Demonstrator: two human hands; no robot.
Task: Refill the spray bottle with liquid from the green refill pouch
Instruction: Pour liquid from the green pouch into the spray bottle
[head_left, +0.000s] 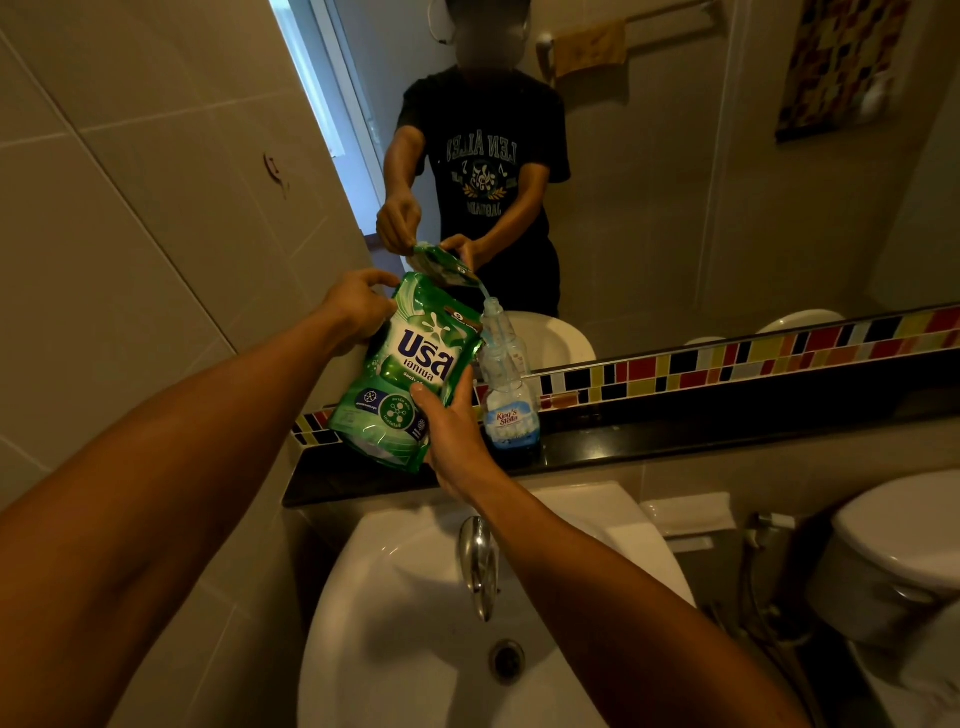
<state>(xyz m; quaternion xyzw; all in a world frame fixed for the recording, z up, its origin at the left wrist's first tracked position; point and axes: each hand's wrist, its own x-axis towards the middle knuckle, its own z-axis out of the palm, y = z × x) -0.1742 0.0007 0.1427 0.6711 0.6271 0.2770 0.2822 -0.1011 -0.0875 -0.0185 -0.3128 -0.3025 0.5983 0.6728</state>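
The green refill pouch (405, 374) is tilted upside down above the black ledge, its corner pointing right toward the neck of the spray bottle. My left hand (358, 306) grips the pouch's upper left edge. My right hand (449, 421) holds its lower right side, thumb on the front. The clear spray bottle (509, 395), with a blue "King's Stella" label and no spray head on it, stands upright on the ledge against the mirror. A thin stream of pale liquid runs from the pouch corner into the bottle's mouth (491, 301).
The black ledge (675, 436) runs under the mirror, backed by a strip of coloured tiles (753, 358). Below are a white basin (415, 597) with a chrome tap (478, 561). A toilet (893, 551) and a hose stand at right. A tiled wall is on the left.
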